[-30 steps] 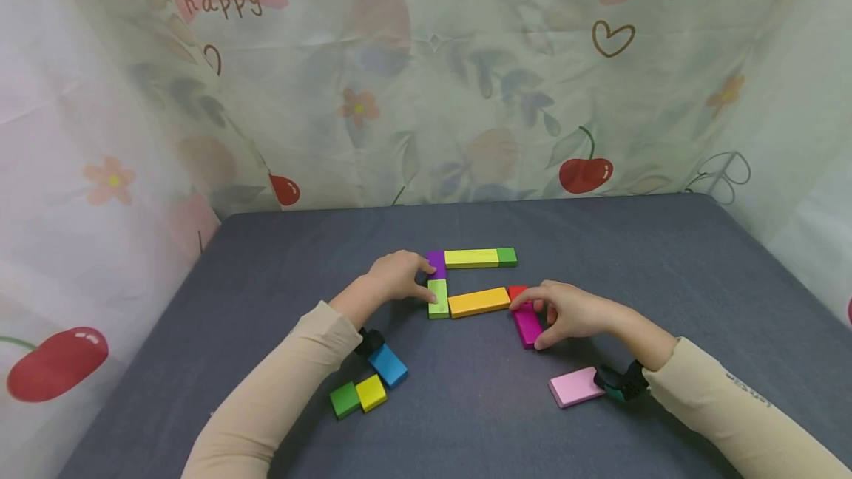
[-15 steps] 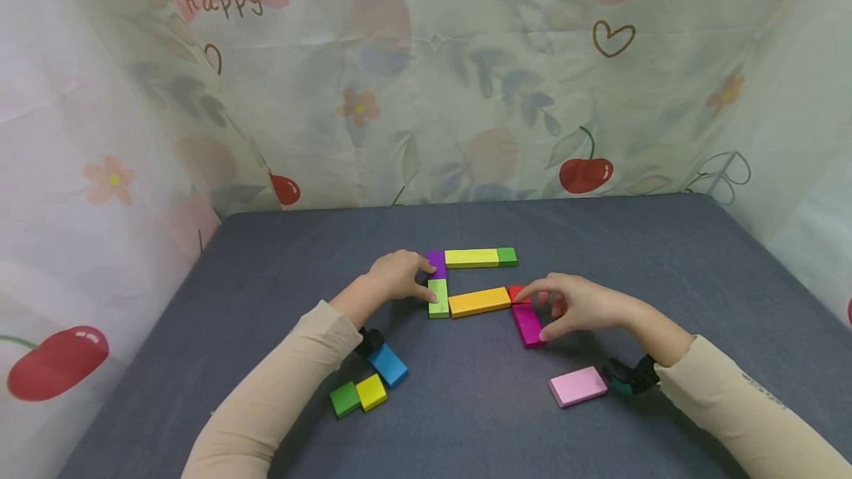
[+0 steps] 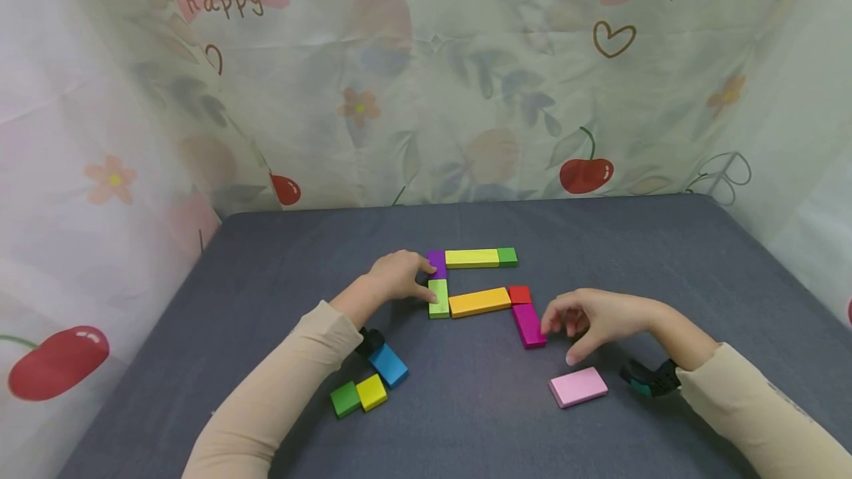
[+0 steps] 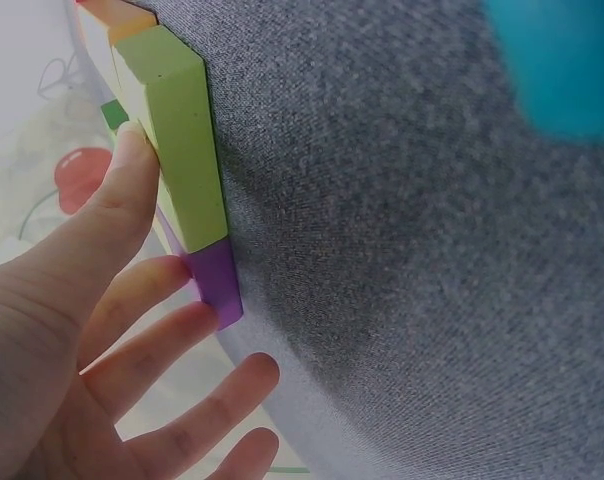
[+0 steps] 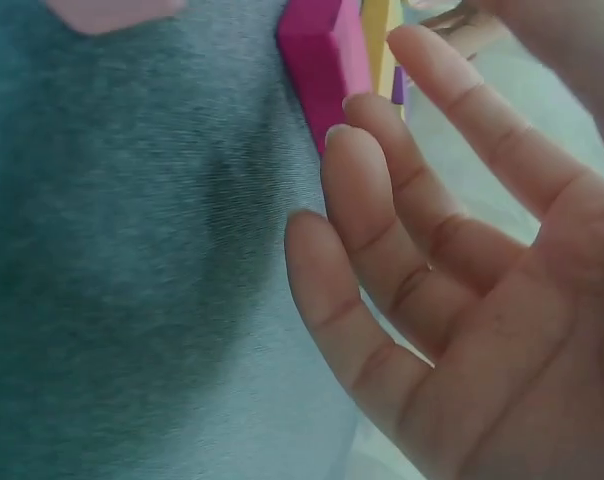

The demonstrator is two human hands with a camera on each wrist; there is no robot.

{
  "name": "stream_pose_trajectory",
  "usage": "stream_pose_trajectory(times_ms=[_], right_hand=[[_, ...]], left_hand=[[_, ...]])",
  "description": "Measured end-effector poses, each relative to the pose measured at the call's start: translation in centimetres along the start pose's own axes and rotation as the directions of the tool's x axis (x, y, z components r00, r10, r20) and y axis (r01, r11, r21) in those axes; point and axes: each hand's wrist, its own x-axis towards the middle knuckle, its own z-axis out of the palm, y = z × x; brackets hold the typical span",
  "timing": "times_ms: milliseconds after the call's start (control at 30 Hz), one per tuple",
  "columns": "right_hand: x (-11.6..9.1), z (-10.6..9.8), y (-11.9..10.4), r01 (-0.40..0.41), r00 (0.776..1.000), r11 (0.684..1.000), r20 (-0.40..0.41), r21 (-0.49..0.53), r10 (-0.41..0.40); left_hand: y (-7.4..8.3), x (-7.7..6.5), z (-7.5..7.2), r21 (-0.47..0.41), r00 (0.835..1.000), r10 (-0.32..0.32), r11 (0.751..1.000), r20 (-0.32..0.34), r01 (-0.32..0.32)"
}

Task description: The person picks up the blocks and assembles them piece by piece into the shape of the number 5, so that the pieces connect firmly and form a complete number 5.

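Note:
My left hand (image 3: 397, 274) rests at the left side of the joined blocks. Its thumb touches the light green block (image 4: 187, 150), and two fingertips are at the purple block (image 4: 218, 283); the fingers are fairly straight. To the right of these run a long yellow block (image 3: 471, 259) ending in a small green block (image 3: 507, 257), and an orange block (image 3: 479, 302) ending in a red block (image 3: 520, 295). Below the red one lies a magenta block (image 3: 529, 327). Beside it hovers my right hand (image 3: 602, 318), fingers loosely bent, holding nothing.
A pink block (image 3: 577, 388) lies below my right hand. Near my left forearm are a blue block (image 3: 389, 365), a small yellow block (image 3: 371, 392) and a darker green block (image 3: 345, 400). A printed curtain (image 3: 433, 94) hangs behind the grey table (image 3: 466, 420).
My right hand has let go of the magenta block and moved right and toward me, leaving it below the red block. The left hand has stayed in place.

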Motion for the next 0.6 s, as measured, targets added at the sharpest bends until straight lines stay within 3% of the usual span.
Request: stream_pose_trajectory(times_ms=[333, 600], right_hand=[[-1.1, 1.3, 0.8, 0.082, 0.991, 0.992, 0.098, 0.098, -0.092], [-1.2, 1.9, 0.6, 0.077, 0.986, 0.992, 0.137, 0.096, -0.090]], left_hand=[[0.0, -0.1, 0.0, 0.005, 1.000, 0.000, 1.000, 0.004, 0.000], [0.1, 0.0, 0.0, 0.010, 1.000, -0.002, 1.000, 0.009, 0.002]])
